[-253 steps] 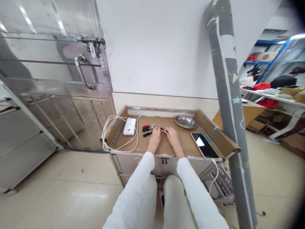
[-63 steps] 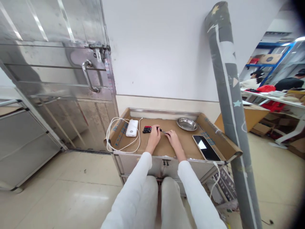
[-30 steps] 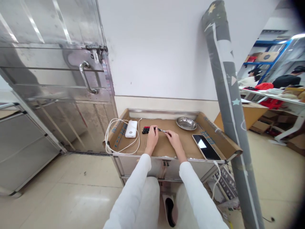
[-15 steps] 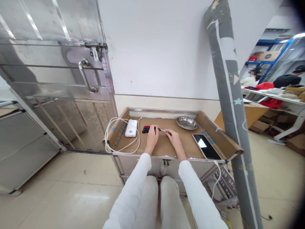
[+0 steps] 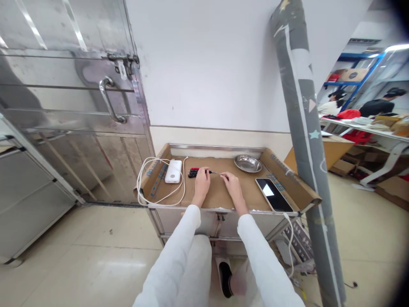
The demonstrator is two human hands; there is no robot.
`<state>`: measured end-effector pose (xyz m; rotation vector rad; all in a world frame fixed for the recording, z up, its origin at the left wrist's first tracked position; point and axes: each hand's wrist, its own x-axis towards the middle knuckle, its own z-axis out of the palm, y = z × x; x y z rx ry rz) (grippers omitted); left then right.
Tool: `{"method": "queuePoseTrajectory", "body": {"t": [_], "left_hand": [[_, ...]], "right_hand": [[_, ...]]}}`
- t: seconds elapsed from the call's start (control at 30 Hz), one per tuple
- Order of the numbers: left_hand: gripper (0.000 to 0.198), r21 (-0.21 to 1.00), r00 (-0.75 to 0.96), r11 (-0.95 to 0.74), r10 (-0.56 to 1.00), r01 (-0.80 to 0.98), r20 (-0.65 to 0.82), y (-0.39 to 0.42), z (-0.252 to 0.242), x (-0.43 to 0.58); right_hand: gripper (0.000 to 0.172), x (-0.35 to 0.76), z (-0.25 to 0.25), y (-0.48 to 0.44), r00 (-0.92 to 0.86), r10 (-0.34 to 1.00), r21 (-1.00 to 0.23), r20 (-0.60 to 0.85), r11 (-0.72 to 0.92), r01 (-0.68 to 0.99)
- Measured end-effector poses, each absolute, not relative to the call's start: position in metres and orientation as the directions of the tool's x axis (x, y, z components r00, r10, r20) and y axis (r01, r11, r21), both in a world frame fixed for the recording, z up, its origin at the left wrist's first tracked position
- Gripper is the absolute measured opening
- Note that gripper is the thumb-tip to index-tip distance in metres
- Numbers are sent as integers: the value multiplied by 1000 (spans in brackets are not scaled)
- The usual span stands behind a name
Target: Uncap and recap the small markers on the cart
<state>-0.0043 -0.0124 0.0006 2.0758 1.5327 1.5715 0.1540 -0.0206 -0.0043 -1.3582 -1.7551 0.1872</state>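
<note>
Several black and red pens [image 5: 193,173] lie side by side on the brown cardboard lining [image 5: 217,194] of a cabinet top. Beside them, my left hand [image 5: 202,184] is closed around a pen [image 5: 212,172], whose thin end points right toward the other hand. My right hand [image 5: 232,186] is just right of that end, thumb and fingers pinched together. What sits in this pinch is too small to make out. A shallow steel bowl [image 5: 248,163] stands behind and right of my right hand.
On the left lies a white power bank [image 5: 173,171] with a looped white cable [image 5: 166,204]. A phone [image 5: 274,195] lies at the front right, a cable hanging below. Folded cardboard sides edge the surface. A tall grey roll [image 5: 306,111] leans at the right; two people sit farther off.
The silver part between my hands no longer shows; a thin dark end and a small gap appear there. My right leg has shifted, revealing a dark shoe. The view has moved slightly.
</note>
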Motion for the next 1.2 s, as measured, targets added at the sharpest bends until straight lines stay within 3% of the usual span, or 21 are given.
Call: {"method": "queuePoseTrajectory", "body": {"t": [0.17, 0.23, 0.4, 0.57, 0.9, 1.2], "left_hand": [[16, 304, 215, -484, 754, 821, 620, -4, -10, 1], [17, 246, 261, -473, 770, 846, 582, 0, -12, 3], [23, 297, 225, -437, 808, 849, 544, 5, -11, 6], [16, 337, 323, -566, 763, 752, 560, -1, -11, 6], [13, 444, 316, -550, 808, 707, 497, 7, -24, 5], [22, 369, 205, -455, 810, 810, 550, 7, -15, 8]], "right_hand": [[28, 152, -7, -21, -41, 824, -475, 565, 366, 800], [25, 151, -8, -19, -107, 824, -431, 557, 397, 810], [20, 151, -13, -9, -203, 833, -384, 515, 436, 814], [26, 152, -18, 2, -244, 842, -374, 481, 449, 812], [28, 154, -25, 6, -290, 789, -387, 541, 540, 748], [34, 155, -21, 1, -172, 786, -453, 594, 503, 736]]}}
